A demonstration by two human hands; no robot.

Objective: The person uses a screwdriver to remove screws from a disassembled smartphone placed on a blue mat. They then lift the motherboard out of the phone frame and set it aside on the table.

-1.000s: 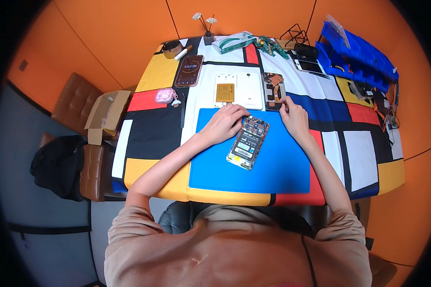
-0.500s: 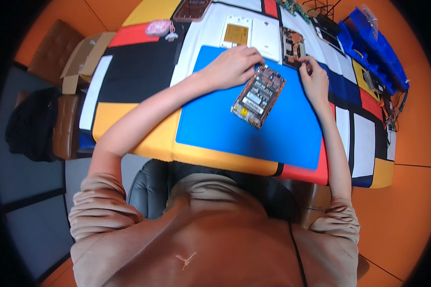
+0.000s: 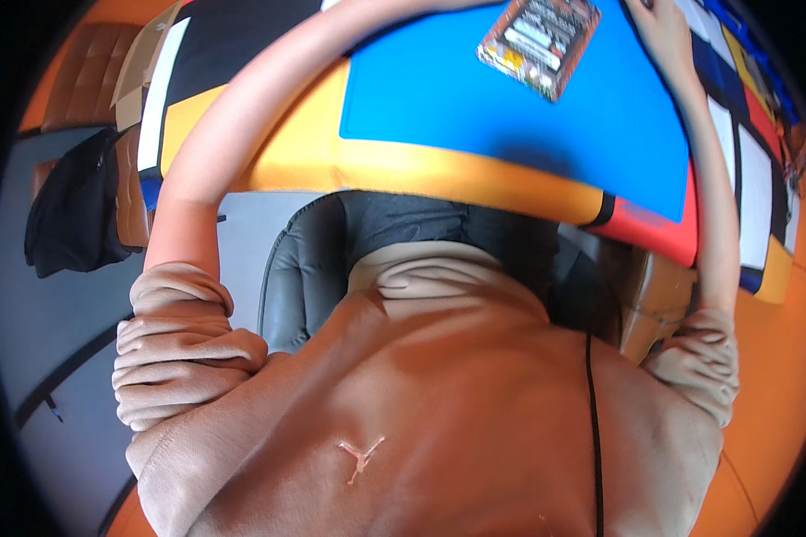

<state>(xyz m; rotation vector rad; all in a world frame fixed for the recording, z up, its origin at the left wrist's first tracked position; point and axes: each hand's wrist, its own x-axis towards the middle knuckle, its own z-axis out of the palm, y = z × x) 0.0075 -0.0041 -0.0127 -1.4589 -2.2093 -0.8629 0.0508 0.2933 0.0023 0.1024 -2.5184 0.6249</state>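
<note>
Far left: black bag (image 3: 72, 210) on a brown chair (image 3: 130, 192), cardboard box (image 3: 143, 63) above it, all off the tabletop (image 3: 421, 170).

Left arm (image 3: 242, 116) runs up across the yellow edge of the tabletop and leaves the frame at the top; the left hand is out of view, so its grip cannot be told.

Middle top: opened gadget with bare circuit board (image 3: 539, 40) lies flat and a bit tilted on the blue mat (image 3: 510, 125), cut by the top edge. No hand visibly on it.

Right hand (image 3: 661, 27) sits just right of the board, near the mat's edge, mostly cropped; fingers look curled, but whether the grip is closed on anything cannot be told.

Judgement: the head is tipped too far down, mostly showing the beige sweatshirt (image 3: 403, 421). To work the board well, look back up at it, keep it flat on the mat, steady it with one hand and use small tools or parts with the other.
</note>
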